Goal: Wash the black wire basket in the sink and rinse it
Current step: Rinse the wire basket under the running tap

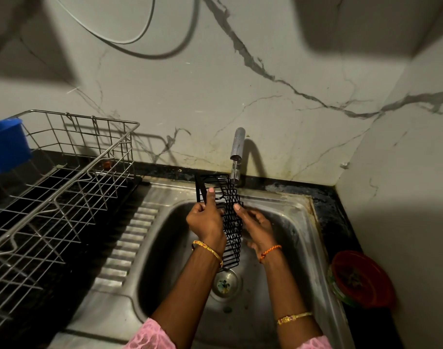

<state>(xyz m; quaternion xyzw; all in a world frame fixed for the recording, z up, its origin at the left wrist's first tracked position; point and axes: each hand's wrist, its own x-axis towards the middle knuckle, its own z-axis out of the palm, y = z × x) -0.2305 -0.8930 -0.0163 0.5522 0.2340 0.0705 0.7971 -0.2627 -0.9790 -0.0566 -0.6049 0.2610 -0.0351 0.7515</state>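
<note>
We see the basket [230, 220] held on edge over the sink [301, 222] beneath the tap [236, 149], left hand [205, 220] gripping it, right hand [255, 222] seemingly flat against it; wet wire could slip and drop.
</note>
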